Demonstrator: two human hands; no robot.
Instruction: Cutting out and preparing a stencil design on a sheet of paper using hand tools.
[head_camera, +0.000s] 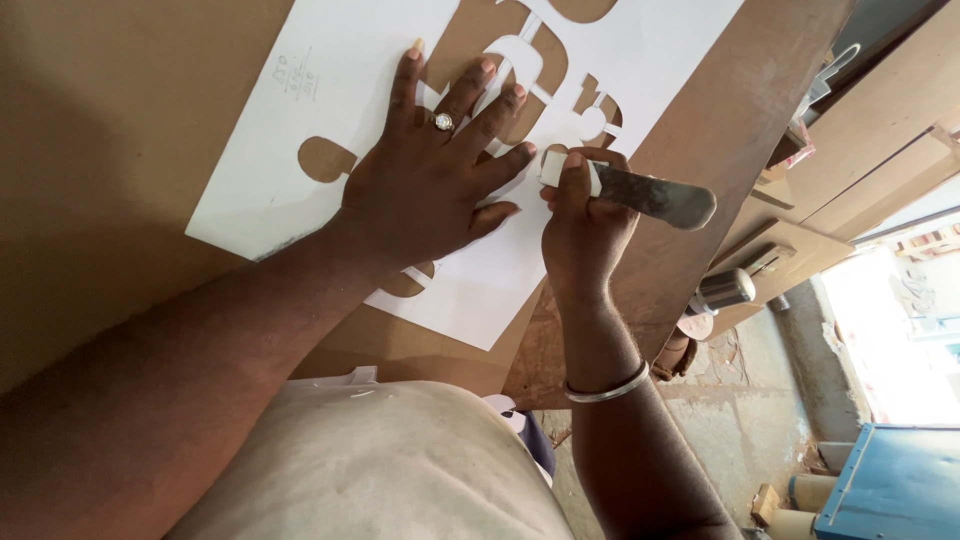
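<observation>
hands (430, 190) on stencil (300, 130), scraper (650, 195) gripped

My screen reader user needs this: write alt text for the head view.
A left hand presses flat on a white paper stencil lying on a brown board, while the right hand grips a worn metal blade at a cutout's edge. Workshop clutter and a blue box lie beyond the board.

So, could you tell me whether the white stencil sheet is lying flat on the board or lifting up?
Flat. The white stencil sheet lies spread on the brown board, pressed down by the left hand.
</observation>
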